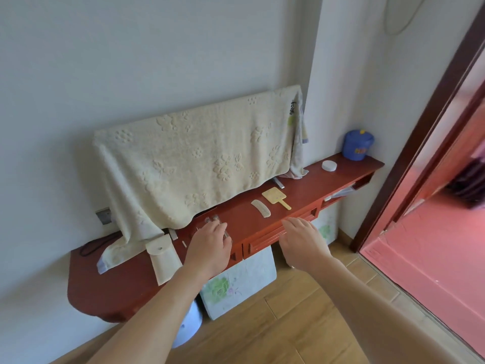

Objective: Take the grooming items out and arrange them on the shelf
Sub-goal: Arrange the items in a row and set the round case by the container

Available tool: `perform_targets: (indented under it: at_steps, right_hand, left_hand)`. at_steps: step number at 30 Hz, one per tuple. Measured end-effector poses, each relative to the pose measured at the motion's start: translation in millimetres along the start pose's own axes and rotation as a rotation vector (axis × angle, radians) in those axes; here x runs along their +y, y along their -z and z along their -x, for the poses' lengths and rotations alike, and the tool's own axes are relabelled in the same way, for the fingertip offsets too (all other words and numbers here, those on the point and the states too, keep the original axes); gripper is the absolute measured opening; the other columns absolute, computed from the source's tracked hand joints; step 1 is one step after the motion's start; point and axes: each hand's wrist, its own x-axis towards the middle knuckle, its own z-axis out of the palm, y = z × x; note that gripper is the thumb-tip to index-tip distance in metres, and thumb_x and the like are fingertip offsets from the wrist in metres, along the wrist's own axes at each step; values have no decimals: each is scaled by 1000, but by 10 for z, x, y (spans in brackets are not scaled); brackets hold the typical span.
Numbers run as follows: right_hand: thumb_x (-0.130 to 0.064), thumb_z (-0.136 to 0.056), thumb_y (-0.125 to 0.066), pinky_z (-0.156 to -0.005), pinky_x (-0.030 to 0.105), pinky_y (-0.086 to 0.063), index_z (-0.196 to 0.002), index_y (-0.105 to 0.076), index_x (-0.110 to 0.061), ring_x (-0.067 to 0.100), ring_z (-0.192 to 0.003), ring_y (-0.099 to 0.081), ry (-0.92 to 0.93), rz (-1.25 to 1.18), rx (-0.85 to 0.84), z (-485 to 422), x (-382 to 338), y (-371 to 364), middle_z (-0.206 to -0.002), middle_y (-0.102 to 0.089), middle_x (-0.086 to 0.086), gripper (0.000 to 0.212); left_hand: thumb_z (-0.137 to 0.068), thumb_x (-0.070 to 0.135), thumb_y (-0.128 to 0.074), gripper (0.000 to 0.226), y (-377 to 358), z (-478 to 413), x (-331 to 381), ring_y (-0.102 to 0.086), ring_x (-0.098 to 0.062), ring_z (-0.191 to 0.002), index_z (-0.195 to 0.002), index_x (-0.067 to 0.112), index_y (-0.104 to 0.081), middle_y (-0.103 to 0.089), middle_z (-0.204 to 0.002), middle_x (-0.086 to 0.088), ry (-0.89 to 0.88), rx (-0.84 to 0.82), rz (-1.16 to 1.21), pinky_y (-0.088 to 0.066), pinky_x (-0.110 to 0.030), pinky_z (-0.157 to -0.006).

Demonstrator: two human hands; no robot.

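Left grip (210, 245): released, fingers spread, tips touching small clear bottles (213, 219) near back of red shelf (110, 287). Right grip (301, 241): released, fingers straight, palm down over shelf's front edge. Out on shelf: pale comb (261, 208) just beside yellow hand mirror (275, 197), beyond right grip. Cream pouch (164, 256) left of left grip, flap buttoned. Towel (196, 158) draped behind; white round jar (329, 165) and blue tub (358, 144) at far right end.
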Motion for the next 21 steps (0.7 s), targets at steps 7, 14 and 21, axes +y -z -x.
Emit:
perform_targets:
  at_steps: [7, 14, 21]
  right_hand:
    - [-34, -103, -29, -112, 34, -29, -136, -49, -18, 21, -131, -40, -23, 125, 32, 127, 385, 285, -139, -50, -1, 42]
    - [-35, -98, -22, -110, 43, -34, -128, -56, -15, 24, -129, -41, -96, 210, 23, -52, 942, 224, -134, -51, 2, 50]
    - [-28, -95, -43, -100, 44, -41, -104, -68, -15, 27, -109, -48, -132, 287, 49, -94, 1605, 285, -105, -57, 1, 30]
  left_hand:
    - [-103, 36, -34, 52, -96, -347, 349, -25, -19, -147, -151, 14, -35, -33, -157, -5, -101, -26, -9, -22, -37, -120]
    - [-103, 34, -37, 46, -163, -797, 761, -36, -16, -139, -144, 16, -44, -43, -149, -1, -278, -18, -12, -30, -31, -114]
    - [-103, 40, -33, 49, -406, -1234, 1406, -31, -18, -144, -148, 21, -39, -38, -154, 1, -328, -73, -60, -31, -38, -118]
